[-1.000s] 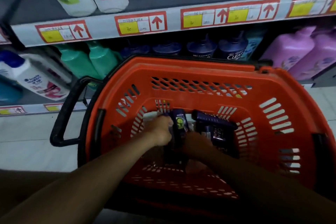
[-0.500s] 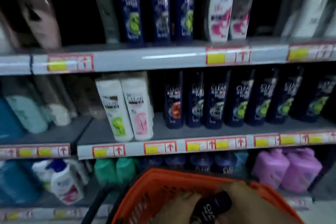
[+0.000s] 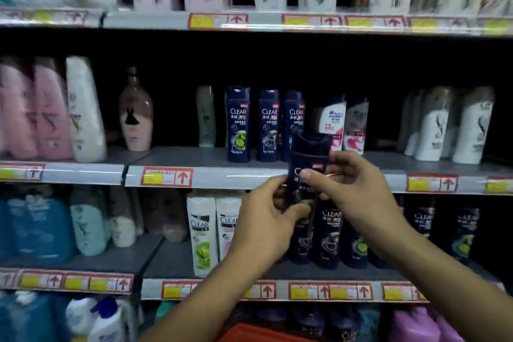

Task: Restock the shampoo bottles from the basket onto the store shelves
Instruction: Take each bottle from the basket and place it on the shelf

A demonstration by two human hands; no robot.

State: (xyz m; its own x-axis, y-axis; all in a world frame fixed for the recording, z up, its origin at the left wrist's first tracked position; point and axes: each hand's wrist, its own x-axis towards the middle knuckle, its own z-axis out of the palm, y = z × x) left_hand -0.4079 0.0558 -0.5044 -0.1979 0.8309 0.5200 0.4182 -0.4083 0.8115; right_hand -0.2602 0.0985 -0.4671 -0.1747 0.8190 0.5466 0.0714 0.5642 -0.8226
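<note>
I hold a dark navy Clear shampoo bottle (image 3: 309, 158) upright in front of the middle shelf (image 3: 194, 159). My left hand (image 3: 266, 219) grips its lower body from the left. My right hand (image 3: 352, 186) pinches its upper label from the right, thumb across the front. Three matching navy Clear bottles (image 3: 266, 125) stand on the middle shelf just behind and left of it. Only the orange basket's rim (image 3: 249, 334) shows at the bottom edge.
White Head & Shoulders bottles (image 3: 333, 119) stand right of the navy row. Pink and white bottles (image 3: 52, 108) fill the middle shelf's left end. The shelf below carries white Clear bottles (image 3: 202, 233) and dark Clear bottles (image 3: 333, 233). Bare shelf lies between a brown bottle (image 3: 136, 114) and the navy row.
Both hands have lifted one navy bottle out of the basket up to middle-shelf height. The view has tilted up from the basket to the shelves.
</note>
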